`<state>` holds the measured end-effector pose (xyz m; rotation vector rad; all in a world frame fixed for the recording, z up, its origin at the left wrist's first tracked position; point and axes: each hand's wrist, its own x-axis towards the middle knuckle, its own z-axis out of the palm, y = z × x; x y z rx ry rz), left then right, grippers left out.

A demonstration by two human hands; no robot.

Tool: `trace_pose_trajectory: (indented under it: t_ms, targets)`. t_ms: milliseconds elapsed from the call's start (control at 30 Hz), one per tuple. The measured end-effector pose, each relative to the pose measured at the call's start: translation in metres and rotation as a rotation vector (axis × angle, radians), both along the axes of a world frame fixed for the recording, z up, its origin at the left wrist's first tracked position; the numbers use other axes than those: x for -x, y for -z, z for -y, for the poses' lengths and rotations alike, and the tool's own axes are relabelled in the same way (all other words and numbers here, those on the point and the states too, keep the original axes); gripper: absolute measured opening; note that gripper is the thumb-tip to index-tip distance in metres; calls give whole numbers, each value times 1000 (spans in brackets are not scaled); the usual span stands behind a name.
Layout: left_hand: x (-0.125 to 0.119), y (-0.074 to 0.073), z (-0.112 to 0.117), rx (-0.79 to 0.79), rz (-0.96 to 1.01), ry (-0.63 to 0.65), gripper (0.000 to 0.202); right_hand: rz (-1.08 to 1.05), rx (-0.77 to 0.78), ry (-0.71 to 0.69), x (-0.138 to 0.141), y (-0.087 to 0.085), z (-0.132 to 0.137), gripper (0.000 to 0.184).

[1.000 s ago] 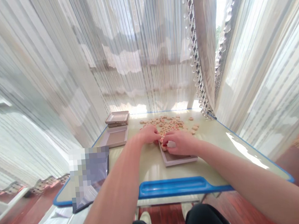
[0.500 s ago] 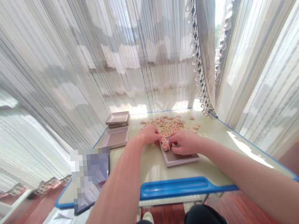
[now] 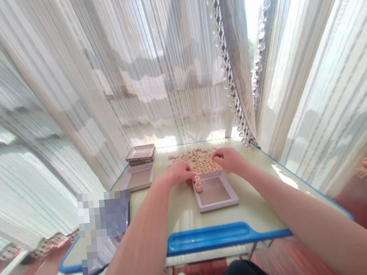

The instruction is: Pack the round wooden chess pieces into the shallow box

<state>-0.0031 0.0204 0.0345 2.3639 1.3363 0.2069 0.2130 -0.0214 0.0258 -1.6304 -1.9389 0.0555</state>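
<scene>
A shallow open box (image 3: 218, 204) lies on the table in front of me. Two or so round wooden Chinese chess pieces with red characters are stacked or lined up along its left wall, the nearest piece (image 3: 199, 187) plainest. My left hand (image 3: 180, 172) has its fingers closed at the box's far left corner, gripping the wall there; its lower fingertips are partly hidden. Beyond the box, my right hand (image 3: 231, 158) reaches into the spread of loose pieces (image 3: 203, 163). Its thumb and fingers pinch at a piece on the right side of that spread, mostly covered by the fingertips.
On the left stand a stack of shallow boxes (image 3: 140, 152) and another open box (image 3: 138, 177). A dark-edged tablet (image 3: 116, 229), partly pixelated, lies at the table's left edge. The table (image 3: 255, 208) has a blue rim with a groove. Curtains (image 3: 172, 70) hang behind.
My right hand has left the inside of the box and moved away to the loose pieces. My left hand stays at the box corner. The view has shifted slightly.
</scene>
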Motion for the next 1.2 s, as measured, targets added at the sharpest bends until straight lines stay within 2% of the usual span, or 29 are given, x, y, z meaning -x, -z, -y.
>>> trace_pose_trajectory:
  t_ms: [67, 133, 267, 400, 467, 667, 867, 1200]
  targets:
    - [-1, 1, -1, -24, 0, 0, 18, -33, 19, 136, -12, 6, -12, 24]
    - [-2, 1, -2, -31, 4, 3, 18, -5, 48, 188, -21, 13, -20, 24]
    - [-3, 2, -2, -18, 17, 2, 18, 77, 77, 79, -22, 22, -25, 28]
    - [-3, 1, -1, 3, 28, -14, 16, 150, 29, -102, -13, 23, -24, 33]
    - [-3, 2, 0, 7, 30, -21, 16, 212, 45, -145, -13, 22, -24, 32]
    - [0, 3, -3, -18, 5, -13, 16, 233, 94, -127, -21, 18, -21, 26]
    - [1, 3, -3, -21, -1, -35, 13, 195, 118, -171, -16, 17, -18, 25]
    - [-1, 0, 1, -12, 17, -48, 12, 151, 160, -116, -17, 19, -19, 21]
